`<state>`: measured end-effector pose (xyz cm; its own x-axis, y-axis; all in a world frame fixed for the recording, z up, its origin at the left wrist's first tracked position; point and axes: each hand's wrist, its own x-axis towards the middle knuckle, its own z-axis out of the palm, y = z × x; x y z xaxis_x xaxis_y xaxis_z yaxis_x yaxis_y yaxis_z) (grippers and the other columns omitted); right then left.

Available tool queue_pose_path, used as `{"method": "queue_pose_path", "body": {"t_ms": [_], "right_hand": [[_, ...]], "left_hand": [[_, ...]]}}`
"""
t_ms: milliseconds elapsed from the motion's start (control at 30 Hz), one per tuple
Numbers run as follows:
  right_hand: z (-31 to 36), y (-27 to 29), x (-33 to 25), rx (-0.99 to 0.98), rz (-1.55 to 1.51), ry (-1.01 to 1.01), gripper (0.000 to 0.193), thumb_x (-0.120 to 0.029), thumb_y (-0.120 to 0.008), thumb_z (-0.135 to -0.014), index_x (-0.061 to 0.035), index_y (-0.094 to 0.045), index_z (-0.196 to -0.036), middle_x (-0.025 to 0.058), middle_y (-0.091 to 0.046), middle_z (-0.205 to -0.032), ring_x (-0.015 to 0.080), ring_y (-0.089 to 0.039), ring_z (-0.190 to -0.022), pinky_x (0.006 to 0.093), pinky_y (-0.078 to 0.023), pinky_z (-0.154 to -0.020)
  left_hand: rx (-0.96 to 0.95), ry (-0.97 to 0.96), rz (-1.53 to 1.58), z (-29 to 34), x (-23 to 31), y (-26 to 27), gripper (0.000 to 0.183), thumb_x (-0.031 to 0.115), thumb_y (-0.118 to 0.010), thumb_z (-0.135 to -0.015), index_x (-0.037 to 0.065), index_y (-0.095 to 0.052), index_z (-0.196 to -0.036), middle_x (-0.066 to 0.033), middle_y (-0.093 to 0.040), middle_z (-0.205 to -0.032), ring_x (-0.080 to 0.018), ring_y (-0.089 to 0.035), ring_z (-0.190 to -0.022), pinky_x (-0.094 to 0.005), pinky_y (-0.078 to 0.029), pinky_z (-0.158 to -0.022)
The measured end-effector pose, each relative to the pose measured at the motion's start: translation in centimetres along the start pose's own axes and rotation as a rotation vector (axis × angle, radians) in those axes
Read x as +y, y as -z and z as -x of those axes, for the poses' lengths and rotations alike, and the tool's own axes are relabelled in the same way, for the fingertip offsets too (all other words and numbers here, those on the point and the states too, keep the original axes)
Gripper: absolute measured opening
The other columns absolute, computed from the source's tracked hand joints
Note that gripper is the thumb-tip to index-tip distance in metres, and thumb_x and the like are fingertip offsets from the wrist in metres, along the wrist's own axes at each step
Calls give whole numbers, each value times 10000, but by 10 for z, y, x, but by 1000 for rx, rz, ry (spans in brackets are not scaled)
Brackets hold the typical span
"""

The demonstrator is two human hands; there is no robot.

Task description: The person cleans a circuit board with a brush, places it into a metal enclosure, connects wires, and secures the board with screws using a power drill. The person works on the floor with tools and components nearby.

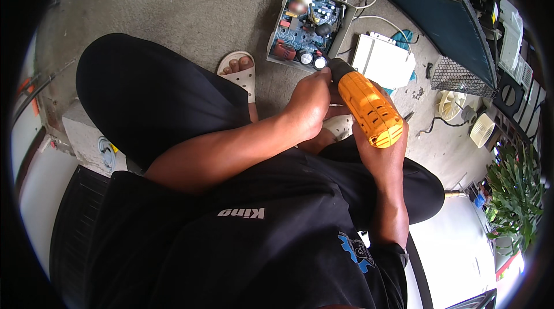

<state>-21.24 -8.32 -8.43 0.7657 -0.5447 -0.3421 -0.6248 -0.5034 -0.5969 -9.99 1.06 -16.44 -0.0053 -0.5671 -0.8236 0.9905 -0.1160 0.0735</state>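
My right hand (397, 146) is wrapped round a yellow-orange cordless drill (370, 107), whose body hides most of the grip. The dark front end (341, 68) of the drill meets the near right corner of an open grey box (346, 27). Inside that box sits a blue circuit board (295, 36) with two round capacitors, a red-brown coil and several small parts. Beside the drill's front end, my left hand (309, 100) has its fingers closed at the box's near edge. Whatever those fingers hold, if anything, is hidden, as is the drill's tip.
Right of the box lies a white flat panel (375, 58) over a teal cloth. Farther right stands a large dark finned unit (441, 26) with mesh. A cream fan wheel (450, 104) and loose cables lie near it. My sandalled feet rest on the concrete floor (173, 6).
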Motion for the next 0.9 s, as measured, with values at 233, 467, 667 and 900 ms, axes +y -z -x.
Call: {"method": "queue_pose_path", "body": {"t_ms": [233, 467, 667, 900], "right_hand": [[-6, 1, -8, -12, -50, -34, 564, -34, -709, -818, -36, -602, -1372, 174, -697, -1266, 383, -687, -1151, 386, -559, -942], [-10, 0, -12, -28, -10, -43, 537, -37, -707, -822, -27, -618, -1352, 183, -695, -1272, 379, -688, -1154, 385, -556, -952], [-10, 1, -16, -59, 9, -56, 525, -34, -703, -825, -40, -625, -1343, 168, -690, -1281, 380, -684, -1154, 385, -554, -955], [-11, 0, -20, -47, 25, -62, 527, -36, -707, -823, -46, -623, -1344, 163, -695, -1268, 375, -689, -1144, 386, -558, -950]], "left_hand": [[27, -7, -10, 1, 3, -1, 446, 318, -287, -1140, 21, -573, -1307, -136, -656, -1230, -236, -673, -1106, -447, -590, -938], [47, 12, 10, 2, 9, -2, 436, 314, -303, -1136, 13, -570, -1304, -137, -654, -1218, -241, -674, -1081, -443, -594, -907], [34, 10, 16, 7, 12, -1, 430, 314, -316, -1131, 2, -570, -1283, -132, -653, -1179, -237, -675, -1060, -436, -593, -899], [33, 0, 30, 6, 11, 0, 425, 314, -321, -1130, 4, -573, -1275, -128, -655, -1169, -236, -677, -1050, -434, -598, -886]]}}
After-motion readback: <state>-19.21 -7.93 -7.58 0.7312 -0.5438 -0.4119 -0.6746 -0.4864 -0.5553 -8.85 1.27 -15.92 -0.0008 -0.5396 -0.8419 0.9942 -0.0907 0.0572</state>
